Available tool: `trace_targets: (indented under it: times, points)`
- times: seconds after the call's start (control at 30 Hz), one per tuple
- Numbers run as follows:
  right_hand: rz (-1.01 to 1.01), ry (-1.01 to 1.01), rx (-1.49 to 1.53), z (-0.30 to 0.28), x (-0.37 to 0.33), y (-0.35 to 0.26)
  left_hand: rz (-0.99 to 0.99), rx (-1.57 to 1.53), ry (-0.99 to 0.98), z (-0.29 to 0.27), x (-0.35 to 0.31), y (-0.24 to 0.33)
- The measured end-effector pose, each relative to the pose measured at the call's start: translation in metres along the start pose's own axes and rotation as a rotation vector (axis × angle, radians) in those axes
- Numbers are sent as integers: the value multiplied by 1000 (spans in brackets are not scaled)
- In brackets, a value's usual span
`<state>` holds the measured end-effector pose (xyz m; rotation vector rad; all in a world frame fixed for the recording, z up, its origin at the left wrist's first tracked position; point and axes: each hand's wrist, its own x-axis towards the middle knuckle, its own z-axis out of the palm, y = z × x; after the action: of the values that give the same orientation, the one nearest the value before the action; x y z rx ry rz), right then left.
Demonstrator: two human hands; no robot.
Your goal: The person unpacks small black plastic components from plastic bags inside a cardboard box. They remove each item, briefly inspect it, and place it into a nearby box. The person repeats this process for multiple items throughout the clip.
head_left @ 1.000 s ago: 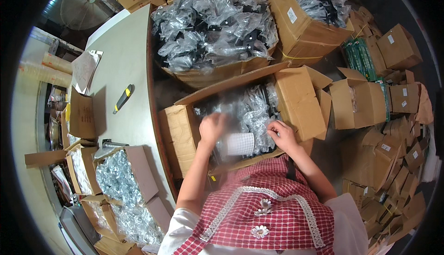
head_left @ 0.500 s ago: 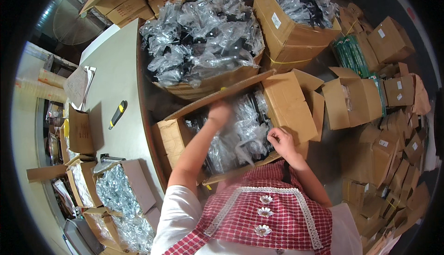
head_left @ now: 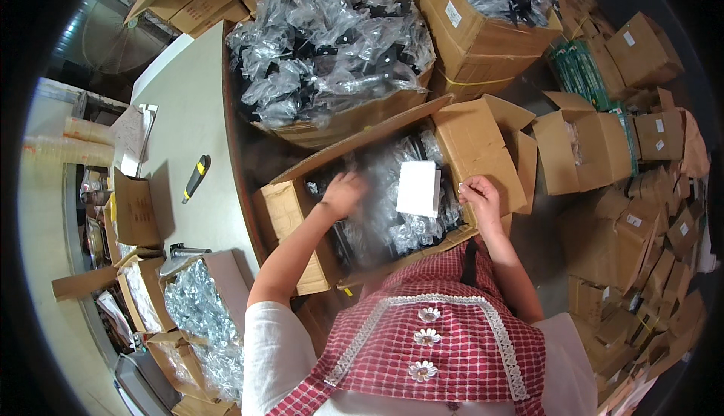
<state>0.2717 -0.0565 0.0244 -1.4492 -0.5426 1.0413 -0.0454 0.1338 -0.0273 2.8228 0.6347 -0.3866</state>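
In front of me stands an open carton (head_left: 392, 133) with its flaps up, filled with clear plastic-bagged dark parts (head_left: 377, 227). A flat white rectangular piece (head_left: 418, 188) lies on the bags, right of the middle; whether it is a small box or stacked paper I cannot tell. My left hand (head_left: 345, 194) is over the bags on the left side, its fingers smeared by motion. At the carton's right side, beside the white piece, my right hand (head_left: 480, 196) has its fingertips pinched together. What they hold, if anything, is too small to name.
A large carton (head_left: 354, 122) heaped with bagged black parts stands beyond, a taller filled carton (head_left: 483, 46) at its right. On the grey table (head_left: 181, 114) to the left lies a yellow-black utility knife (head_left: 196, 178). Flattened cardboard (head_left: 633, 250) piles up at the right.
The white rectangular piece now lies on the bags, where only plastic showed before. My left hand has drawn back from the far flap, slightly leftward and nearer. My right hand has shifted slightly right.
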Motion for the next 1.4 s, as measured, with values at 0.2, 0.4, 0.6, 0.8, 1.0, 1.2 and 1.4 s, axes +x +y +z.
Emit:
trace_targets:
  times: [0.2,0.4,0.6,0.8,1.0,1.2,1.4]
  points:
    - [-16,-61,-49,3,-6,1,-115,290,-216,4,42,-12]
    - [-57,-38,-76,-19,-8,-3,-5,611,-8,34,75,-21]
    - [-9,67,-9,-37,-14,1,67,341,145,3,16,-41]
    - [64,97,-20,-10,-19,-21,-190,41,602,-57,-52,6]
    - [68,-225,103,54,-29,-54,-310,-1415,595,-84,-73,71]
    - [108,-364,130,93,-41,-67,-562,-2297,475,-57,-76,111]
    - [192,-439,127,105,-56,-68,-762,-2668,-10,-51,-116,170]
